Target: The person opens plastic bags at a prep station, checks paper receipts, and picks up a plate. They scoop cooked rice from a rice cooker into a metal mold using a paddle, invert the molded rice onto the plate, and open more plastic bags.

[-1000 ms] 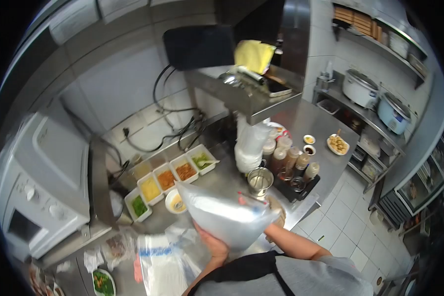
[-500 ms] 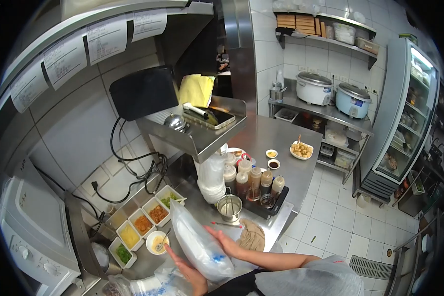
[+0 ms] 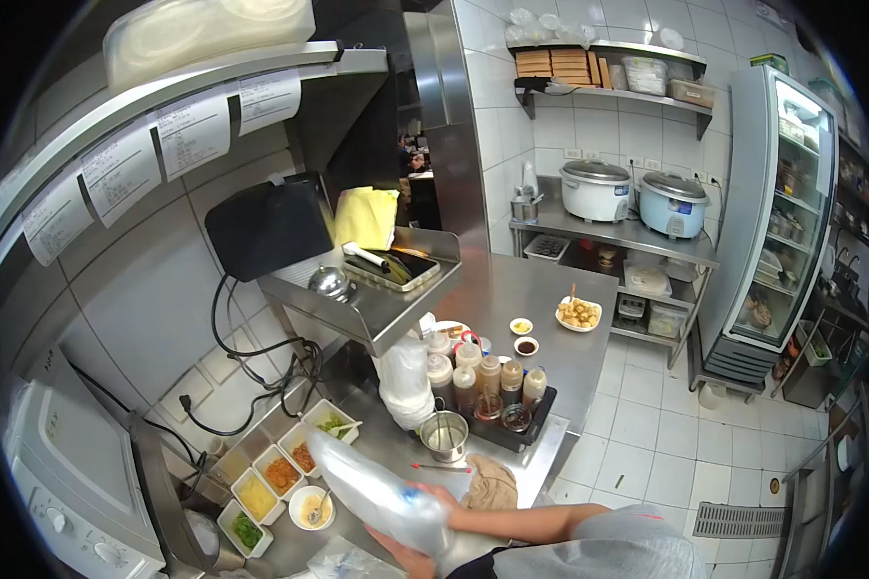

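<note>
A long clear plastic bag with a bit of blue print slants between my two hands over the counter. My right hand grips its right side, the fingers partly covered by the plastic. Low on the bag's left side, my left hand holds it, with the fingertips showing at the edge. Left of the bag sits a white bowl with a spoon in yellowish food. Beside my right hand lies a crumpled brown cloth. Another clear plastic bag rests on the counter near my left hand.
White tubs of chopped greens, yellow food and orange food line the wall side. A metal pot stands before several sauce bottles in a black tray. A raised metal shelf overhangs the counter.
The bag and both hands have shifted slightly left and down, and the bag lies at a flatter slant. The camera view has moved a little too.
</note>
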Demonstrator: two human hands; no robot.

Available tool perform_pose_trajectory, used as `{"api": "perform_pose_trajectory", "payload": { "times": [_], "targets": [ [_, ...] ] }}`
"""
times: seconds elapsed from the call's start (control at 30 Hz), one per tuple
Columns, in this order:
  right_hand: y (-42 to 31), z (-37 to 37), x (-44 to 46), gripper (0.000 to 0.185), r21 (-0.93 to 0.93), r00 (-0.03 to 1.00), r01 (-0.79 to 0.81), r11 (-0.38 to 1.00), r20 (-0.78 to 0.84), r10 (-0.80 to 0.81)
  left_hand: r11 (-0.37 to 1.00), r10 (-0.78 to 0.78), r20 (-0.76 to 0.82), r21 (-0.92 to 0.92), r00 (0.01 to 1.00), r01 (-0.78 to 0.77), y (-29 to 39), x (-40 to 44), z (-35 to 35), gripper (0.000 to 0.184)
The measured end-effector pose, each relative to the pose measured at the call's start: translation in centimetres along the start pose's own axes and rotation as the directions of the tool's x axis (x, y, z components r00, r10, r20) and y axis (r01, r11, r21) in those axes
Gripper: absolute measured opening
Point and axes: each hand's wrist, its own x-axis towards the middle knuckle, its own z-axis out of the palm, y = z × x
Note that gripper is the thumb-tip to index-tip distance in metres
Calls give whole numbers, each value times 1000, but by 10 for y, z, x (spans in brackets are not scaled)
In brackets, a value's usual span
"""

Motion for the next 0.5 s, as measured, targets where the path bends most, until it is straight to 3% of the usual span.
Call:
{"api": "perform_pose_trajectory", "payload": {
  "times": [0.1,0.13,0.2,0.27,0.3,0.37,0.43,0.47,0.5],
  "targets": [
    [-16,-27,16,55,-302,992,-37,953,104,71,947,61,23,314,998,-65,-53,-19,-16,66],
    [-27,-35,19,58,-412,989,-64,909,95,112,926,-10,6,379,1000,7,-50,-20,-19,65],
    [-55,-51,4,62,-627,978,-185,757,-40,206,766,-331,98,609,939,206,-5,-41,-26,61],
    [-69,-58,-30,62,-713,925,-363,599,-199,323,712,-513,427,696,744,91,1,-48,-39,63],
    [-70,-58,-47,63,-739,884,-448,503,-283,372,759,-576,519,626,632,177,8,-43,-41,66],
    [-58,-46,-81,66,-755,873,-410,512,-161,461,783,-617,696,492,369,382,25,-28,-39,71],
    [-51,-38,-104,68,-704,854,-375,603,-9,520,936,-300,752,351,587,29,29,-26,-23,61],
    [-46,-35,-108,68,-638,848,-354,684,90,523,945,-117,748,286,653,-160,30,-26,-16,56],
    [-34,-30,-111,68,-562,836,-325,761,205,509,907,-64,743,321,666,-271,33,-25,-10,50]
  ]
}}
